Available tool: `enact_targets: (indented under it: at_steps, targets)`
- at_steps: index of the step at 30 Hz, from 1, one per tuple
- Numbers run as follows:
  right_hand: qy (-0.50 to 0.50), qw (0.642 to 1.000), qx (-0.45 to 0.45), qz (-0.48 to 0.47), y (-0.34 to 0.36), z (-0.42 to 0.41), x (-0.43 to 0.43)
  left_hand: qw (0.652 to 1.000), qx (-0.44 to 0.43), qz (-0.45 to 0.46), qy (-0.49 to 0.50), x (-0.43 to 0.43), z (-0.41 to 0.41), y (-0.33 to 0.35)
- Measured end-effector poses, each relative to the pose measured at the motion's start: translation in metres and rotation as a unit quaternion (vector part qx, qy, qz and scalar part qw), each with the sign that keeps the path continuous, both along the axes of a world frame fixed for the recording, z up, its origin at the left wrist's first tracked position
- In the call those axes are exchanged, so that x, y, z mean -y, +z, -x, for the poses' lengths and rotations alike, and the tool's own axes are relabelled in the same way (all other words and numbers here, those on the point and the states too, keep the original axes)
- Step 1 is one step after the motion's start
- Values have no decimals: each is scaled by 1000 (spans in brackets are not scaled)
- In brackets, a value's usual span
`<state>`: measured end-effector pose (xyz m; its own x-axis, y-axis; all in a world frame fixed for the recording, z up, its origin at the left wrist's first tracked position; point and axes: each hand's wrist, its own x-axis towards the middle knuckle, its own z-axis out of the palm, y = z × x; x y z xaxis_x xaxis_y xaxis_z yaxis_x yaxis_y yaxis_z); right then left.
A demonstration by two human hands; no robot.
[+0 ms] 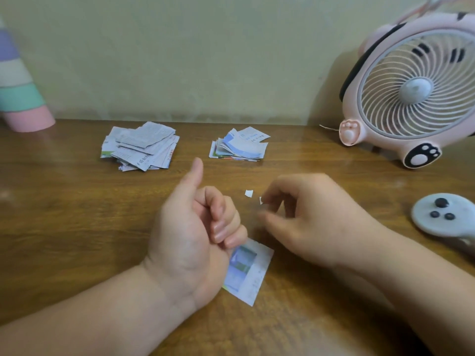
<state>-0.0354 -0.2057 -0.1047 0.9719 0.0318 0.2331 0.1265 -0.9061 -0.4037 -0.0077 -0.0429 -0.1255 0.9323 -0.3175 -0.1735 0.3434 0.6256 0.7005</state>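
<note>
Two bare forearms come in low over the brown wooden table, and right between them lies the torn rectangular paper piece with a blue-green picture. It sits close to the near edge, and its upper corner slips under the left hand.

That left hand has its fingers curled in tight and its thumb pointing straight up. Whether the little finger actually grips the paper or just hovers over it, I cannot tell.

Over to the right hand, which is blurred. Its thumb and fingertips are pinched together on a tiny white paper scrap. Just beside it to the left there's a second tiny white scrap, apart from both hands.

Further back, near the wall, sit two heaps:
- On the left is a pile of grey printed newspaper pieces.
- To its right, well apart from it, is a smaller stack of blue and white glossy paper pieces.

Far right stands a pink cat-shaped desk fan, with a white round controller with dark buttons nearer the camera. Far left is a pastel-striped cone-shaped object.
</note>
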Motion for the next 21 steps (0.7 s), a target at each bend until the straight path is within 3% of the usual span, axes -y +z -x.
enact_targets:
  at_steps: [3,8,10,11,13,14,16,18,19,21]
  targets:
    - [34,992,-111,59,0,17,-16,1000,-4,13,0,-1,0,1]
    - [4,987,-149,54,1,20,-31,996,-57,72,-11,-13,-22,21]
    - [0,984,-175,35,3,21,-28,1000,12,-21,7,-25,-40,33]
    - [-4,983,-184,27,5,22,-26,985,93,-142,29,-30,-48,33]
    - [-11,981,-191,23,7,24,-24,875,263,-403,44,-40,-57,28]
    - [-11,981,-191,26,8,24,-23,819,309,-484,17,-42,-57,22]
    - [-5,982,-188,23,8,24,-23,753,356,-545,-98,-40,-52,11]
    - [3,985,-172,17,6,23,-22,715,384,-553,-186,-34,-43,6]
    - [5,987,-163,10,6,22,-20,715,389,-544,-204,-32,-41,6]
    - [3,988,-151,-14,5,20,-15,757,376,-485,-224,-33,-41,6]
